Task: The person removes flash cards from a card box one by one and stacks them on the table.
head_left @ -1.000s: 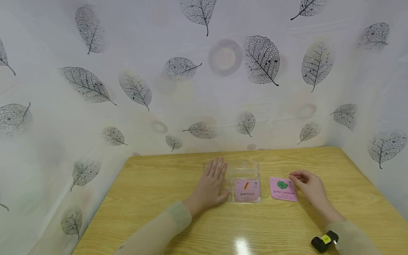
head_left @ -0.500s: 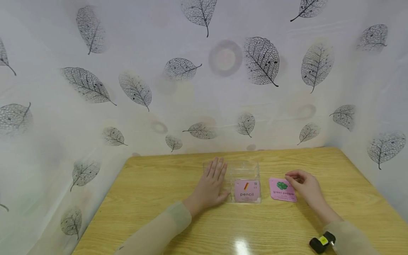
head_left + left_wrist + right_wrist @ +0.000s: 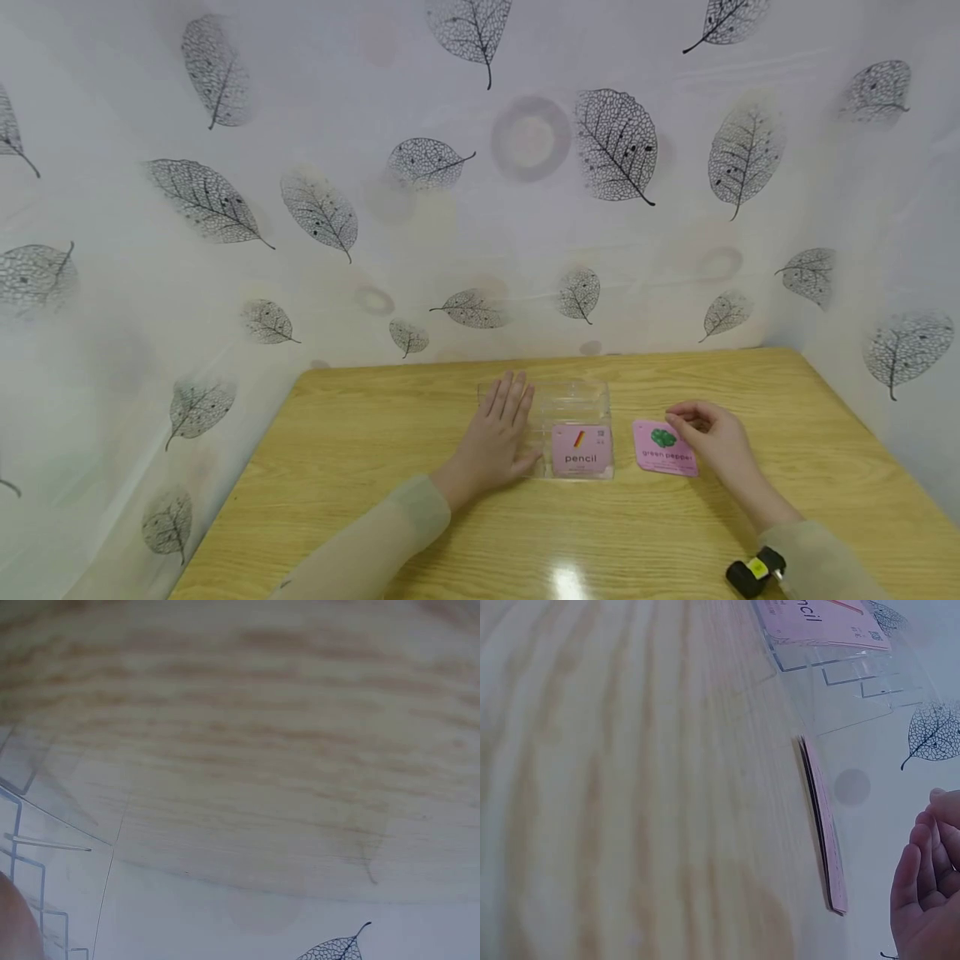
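Note:
A clear plastic card holder stands on the table with stepped slots. In its front right slot is a pink card reading "pencil". My left hand rests over the holder's left part, fingers straight. To the holder's right lies a stack of pink cards, its top one reading "green pepper". In the right wrist view the stack shows edge-on as a thin pile. My right hand is at the stack's upper right corner, fingers loosely curled, thumb near the index fingertip. I see no card between them.
The wooden table has a far edge against a leaf-printed curtain, which also runs down both sides. A black device with a yellow label is at the right sleeve.
My right hand has moved slightly left, its fingertips passing over the corner of the green pepper card. The left hand and the holder have stayed in place.

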`<action>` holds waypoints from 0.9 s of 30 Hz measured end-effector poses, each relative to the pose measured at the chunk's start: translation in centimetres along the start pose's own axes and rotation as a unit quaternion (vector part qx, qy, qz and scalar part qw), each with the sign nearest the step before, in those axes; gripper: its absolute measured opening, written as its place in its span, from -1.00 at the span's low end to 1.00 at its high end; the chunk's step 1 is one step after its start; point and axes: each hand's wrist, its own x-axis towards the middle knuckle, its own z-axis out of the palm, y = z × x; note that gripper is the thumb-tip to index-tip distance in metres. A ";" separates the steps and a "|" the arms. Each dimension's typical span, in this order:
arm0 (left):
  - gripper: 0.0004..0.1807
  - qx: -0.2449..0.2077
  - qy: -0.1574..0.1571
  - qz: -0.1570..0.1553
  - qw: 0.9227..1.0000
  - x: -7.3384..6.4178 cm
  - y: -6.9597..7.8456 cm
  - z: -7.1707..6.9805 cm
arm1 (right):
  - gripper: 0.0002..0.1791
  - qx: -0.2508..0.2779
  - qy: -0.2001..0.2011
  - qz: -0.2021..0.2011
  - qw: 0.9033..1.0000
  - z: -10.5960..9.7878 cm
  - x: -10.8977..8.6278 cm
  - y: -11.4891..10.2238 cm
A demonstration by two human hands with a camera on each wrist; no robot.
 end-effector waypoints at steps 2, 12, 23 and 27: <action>0.10 0.002 -0.004 0.000 1.000 0.0 0.0 -0.1 | -0.79 0.002 0.000 -0.003 1.000 0.1 0.0 -0.1; 0.10 0.014 0.019 0.002 1.000 0.0 0.0 0.3 | -0.82 0.009 0.002 -0.013 1.000 0.4 0.1 -0.4; 0.10 0.005 0.012 0.001 1.000 -0.1 0.0 0.4 | -0.80 0.023 -0.006 -0.012 1.000 0.7 0.0 -0.8; 0.09 0.006 0.005 0.002 1.000 -0.1 0.0 0.2 | -0.79 0.028 -0.010 -0.009 1.000 0.9 0.0 -0.9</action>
